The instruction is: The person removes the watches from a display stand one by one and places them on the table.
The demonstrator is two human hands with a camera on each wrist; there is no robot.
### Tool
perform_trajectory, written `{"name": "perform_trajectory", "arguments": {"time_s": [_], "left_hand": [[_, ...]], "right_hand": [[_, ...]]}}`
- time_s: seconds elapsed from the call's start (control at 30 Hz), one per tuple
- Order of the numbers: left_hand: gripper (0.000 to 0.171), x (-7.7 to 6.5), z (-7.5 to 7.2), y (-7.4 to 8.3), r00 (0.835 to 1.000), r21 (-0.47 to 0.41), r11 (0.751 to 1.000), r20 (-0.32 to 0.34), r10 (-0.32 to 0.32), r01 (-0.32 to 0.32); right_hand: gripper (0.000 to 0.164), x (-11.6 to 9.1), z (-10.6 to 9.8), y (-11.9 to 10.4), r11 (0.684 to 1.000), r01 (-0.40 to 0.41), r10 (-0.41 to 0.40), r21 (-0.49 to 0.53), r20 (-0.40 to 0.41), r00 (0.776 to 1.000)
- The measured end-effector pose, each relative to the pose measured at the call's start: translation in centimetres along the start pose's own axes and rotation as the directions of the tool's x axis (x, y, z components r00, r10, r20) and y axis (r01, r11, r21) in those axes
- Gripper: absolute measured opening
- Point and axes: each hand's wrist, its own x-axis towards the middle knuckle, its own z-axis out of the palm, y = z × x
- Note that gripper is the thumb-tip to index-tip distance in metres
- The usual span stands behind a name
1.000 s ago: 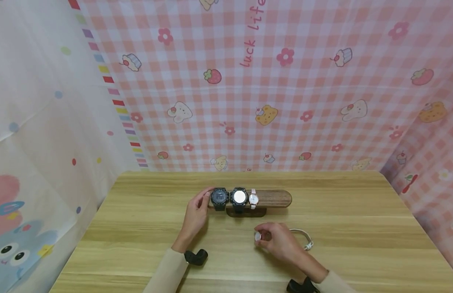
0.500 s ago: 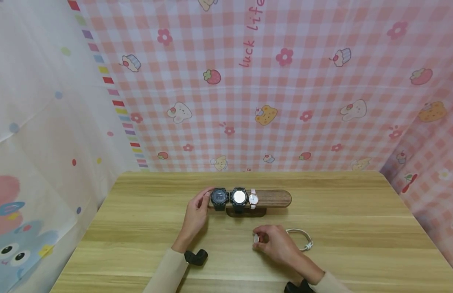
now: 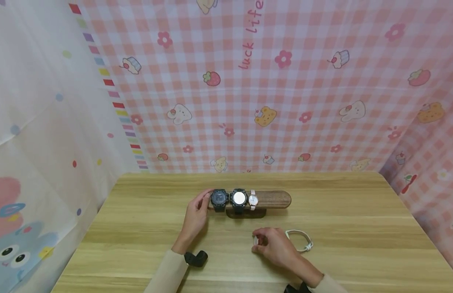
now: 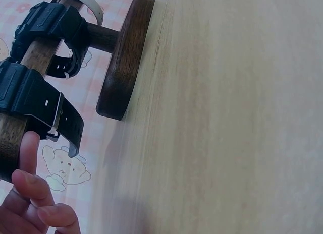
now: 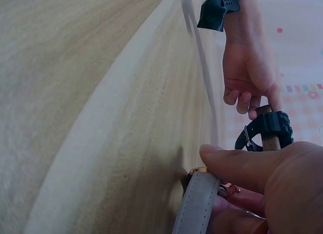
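Observation:
My left hand [image 3: 195, 214] holds the left end of a wooden watch stand [image 3: 274, 200]. In the left wrist view, fingers [image 4: 29, 152] press against the bar [image 4: 11, 143] beside a black watch. Two black watches, a digital one [image 3: 219, 197] and one with a bright white dial [image 3: 239, 197], sit on the bar, followed by a small pale-strapped watch [image 3: 253, 200]. In front of the stand, my right hand [image 3: 279, 247] pinches a small watch [image 3: 255, 241] between thumb and fingers. The right wrist view shows its pale stitched strap [image 5: 196, 203] and rose-gold case edge; the dial is hidden there.
A white strap loop [image 3: 301, 232] with a buckle lies on the wooden table [image 3: 358, 244] just right of my right hand, partly behind it. Black wrist cameras [image 3: 197, 259] are worn on both wrists. A pink checked cloth [image 3: 230, 93] hangs behind the table.
My right hand has shifted slightly left and nearer to me with the watch, whose dial has turned more edge-on. The left hand and the stand stay in place.

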Motion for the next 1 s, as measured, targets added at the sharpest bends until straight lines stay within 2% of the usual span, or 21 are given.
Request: {"name": "perform_trajectory", "arguments": {"time_s": [0.23,0.43,0.53,0.7,0.9,1.0], "left_hand": [[0.034,-0.1,0.1,0.2,1.0,-0.007,1.0,-0.01,-0.022,0.022],[0.033,-0.9,-0.2,3.4,0.999,-0.003,1.0,0.011,-0.03,0.03],[0.032,-1.1,-0.2,3.9,1.0,-0.003,1.0,0.007,-0.015,0.015],[0.032,-0.9,-0.2,3.5,1.0,0.003,1.0,0.011,-0.027,0.027],[0.034,-0.1,0.0,0.7,1.0,0.007,1.0,-0.002,-0.026,0.026],[0.036,0.0,0.1,0.1,1.0,0.011,1.0,-0.005,-0.019,0.019]], "right_hand": [[0.034,-0.1,-0.1,0.0,1.0,0.024,-0.024,0.004,-0.003,1.0],[0.035,-0.1,-0.1,0.0,0.999,0.035,-0.035,0.01,-0.01,0.999],[0.037,-0.1,-0.2,0.0,0.999,0.036,-0.036,0.01,-0.013,0.999],[0.042,-0.1,-0.6,-0.2,0.999,0.031,-0.031,0.008,-0.013,0.999],[0.042,0.1,-1.6,-0.5,1.0,0.005,-0.004,0.025,-0.012,1.0],[0.038,0.4,-2.3,-0.8,0.999,-0.004,0.005,0.037,-0.01,1.0]]}}
